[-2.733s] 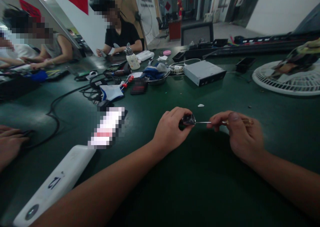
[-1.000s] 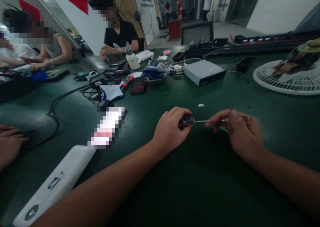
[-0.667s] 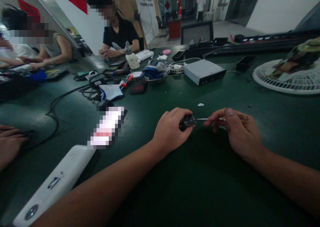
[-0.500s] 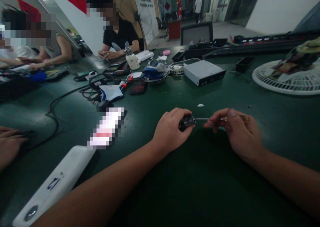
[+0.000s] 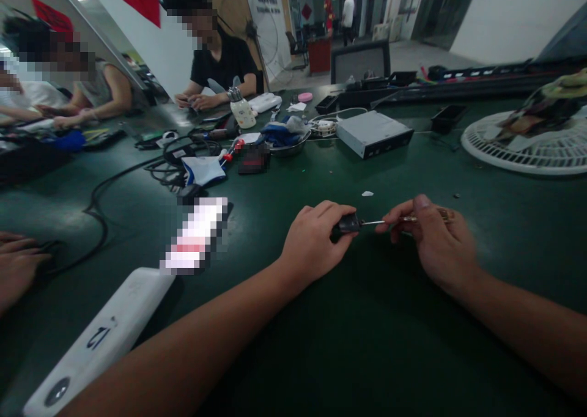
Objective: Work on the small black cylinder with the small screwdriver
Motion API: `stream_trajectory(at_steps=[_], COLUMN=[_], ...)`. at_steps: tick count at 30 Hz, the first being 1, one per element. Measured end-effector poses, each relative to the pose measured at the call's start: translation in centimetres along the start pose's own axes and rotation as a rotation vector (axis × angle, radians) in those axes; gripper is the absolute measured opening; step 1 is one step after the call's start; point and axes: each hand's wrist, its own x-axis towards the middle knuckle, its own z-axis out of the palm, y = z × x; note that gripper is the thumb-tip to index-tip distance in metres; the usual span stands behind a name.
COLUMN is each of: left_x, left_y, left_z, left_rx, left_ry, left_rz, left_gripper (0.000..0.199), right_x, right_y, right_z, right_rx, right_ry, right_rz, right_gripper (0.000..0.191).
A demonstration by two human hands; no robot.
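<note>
My left hand (image 5: 316, 243) grips a small dark, shiny part (image 5: 347, 224) between fingers and thumb, resting low over the green work mat (image 5: 367, 319). My right hand (image 5: 433, 239) pinches a small screwdriver (image 5: 403, 220). Its handle is partly hidden by my fingers. The thin metal shaft (image 5: 372, 222) points left, and its tip meets the dark part. A small white scrap (image 5: 367, 193) lies just beyond my hands. Near my left forearm lies a long white plastic bar (image 5: 101, 340).
A silver metal box (image 5: 373, 134), a round white fan guard (image 5: 523, 145), a steel bowl with blue cloth (image 5: 287, 140), and black cables (image 5: 177, 160) sit farther along the mat. A co-worker's hand (image 5: 16, 264) rests at the left; other people sit beyond.
The screwdriver tip has moved up against the dark part, and my hands have drawn slightly closer. The dark part has turned, showing less of its shiny end. A background person has walked left.
</note>
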Motion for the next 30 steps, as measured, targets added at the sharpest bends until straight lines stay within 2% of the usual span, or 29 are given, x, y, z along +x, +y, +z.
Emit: stream_trajectory(at_steps=[8,12,15,17,21,24,27,30], left_x=[0.19,0.23,0.26,0.26,0.23,0.23,0.25,0.27], left_y=[-0.28,-0.27,-0.2,-0.16,-0.14,-0.1,-0.05,-0.06], left_z=[0.15,0.21,0.23,0.26,0.32,0.29,0.2,0.16], left_rx=[-0.022,-0.05,-0.043,-0.039,-0.035,-0.034,-0.031,-0.028], left_ry=[0.048,0.095,0.085,0.077,0.081,0.076,0.077,0.065], left_rz=[-0.043,-0.086,-0.111,-0.12,-0.14,-0.143,-0.138,-0.118], left_gripper=[0.032,0.034,0.034,0.034,0.035,0.035,0.034,0.034], right_x=[-0.61,-0.42,-0.18,-0.09,0.05,0.17,0.19,0.06], right_y=[-0.19,-0.14,-0.07,0.07,0.51,0.68,0.66,0.55], right_z=[-0.17,0.04,0.11,0.05,-0.12,-0.12,-0.09,-0.06], right_rx=[-0.218,-0.14,-0.08,-0.136,-0.507,-0.697,-0.706,-0.579], right_ry=[0.063,0.132,0.146,0.104,-0.077,-0.164,-0.196,-0.204], right_rz=[-0.078,-0.084,-0.057,-0.052,-0.108,-0.132,-0.126,-0.085], right_gripper=[0.043,0.038,0.03,0.025,0.01,0.008,0.007,0.012])
